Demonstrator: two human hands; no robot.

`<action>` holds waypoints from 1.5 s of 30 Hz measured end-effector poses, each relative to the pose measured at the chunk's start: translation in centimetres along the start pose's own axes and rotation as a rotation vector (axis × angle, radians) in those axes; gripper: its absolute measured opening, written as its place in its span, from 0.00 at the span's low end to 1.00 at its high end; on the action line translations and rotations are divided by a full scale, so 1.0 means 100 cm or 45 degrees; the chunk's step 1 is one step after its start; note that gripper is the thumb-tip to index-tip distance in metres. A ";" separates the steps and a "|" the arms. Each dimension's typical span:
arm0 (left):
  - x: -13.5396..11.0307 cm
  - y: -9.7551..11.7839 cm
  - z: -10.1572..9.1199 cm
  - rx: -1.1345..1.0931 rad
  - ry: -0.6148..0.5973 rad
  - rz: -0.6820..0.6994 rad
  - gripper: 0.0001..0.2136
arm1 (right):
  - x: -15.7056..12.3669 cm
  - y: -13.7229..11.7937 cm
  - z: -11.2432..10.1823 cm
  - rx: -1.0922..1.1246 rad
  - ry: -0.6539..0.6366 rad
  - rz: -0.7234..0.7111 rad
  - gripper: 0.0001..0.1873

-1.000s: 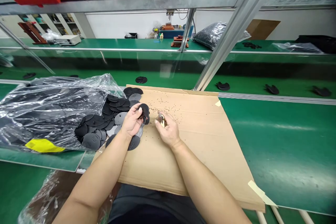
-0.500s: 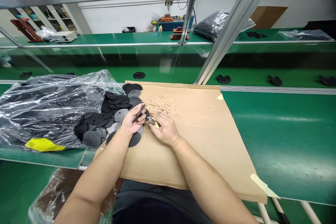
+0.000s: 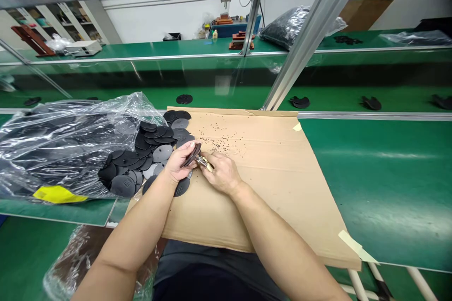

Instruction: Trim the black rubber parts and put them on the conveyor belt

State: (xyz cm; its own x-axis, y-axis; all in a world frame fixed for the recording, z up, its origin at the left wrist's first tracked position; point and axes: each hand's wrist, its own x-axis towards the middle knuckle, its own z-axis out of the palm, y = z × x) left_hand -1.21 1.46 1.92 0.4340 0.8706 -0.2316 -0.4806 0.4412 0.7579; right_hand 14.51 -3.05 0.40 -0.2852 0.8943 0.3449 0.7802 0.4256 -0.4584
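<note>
Your left hand [image 3: 178, 165] still pinched the disc [image 3: 191, 154], now tilted edge-on over the cardboard [image 3: 268, 183] beside the pile [image 3: 148, 155], not face-up as a second before. Your right hand [image 3: 221, 174] stayed clamped on the cutter [image 3: 204, 163], its tip now touching the disc.

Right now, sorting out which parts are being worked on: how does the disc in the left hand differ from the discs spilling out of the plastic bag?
The held disc is gripped on edge and tilted in the left hand, against a small metal tool in the right hand; the spilled discs lie flat and overlapping, untouched. It is single; they form a heap by the plastic bag. All are dark and round.
</note>
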 end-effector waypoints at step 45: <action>0.008 0.011 -0.010 -0.277 0.390 0.215 0.10 | 0.010 0.014 -0.010 1.557 0.186 0.791 0.21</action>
State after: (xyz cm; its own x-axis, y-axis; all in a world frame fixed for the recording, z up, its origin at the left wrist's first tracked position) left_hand -2.12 2.83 1.95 0.1041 0.9449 -0.3104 -0.6900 0.2934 0.6616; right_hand 15.86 -1.75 0.92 0.0467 0.9901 -0.1324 -0.2461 -0.1170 -0.9622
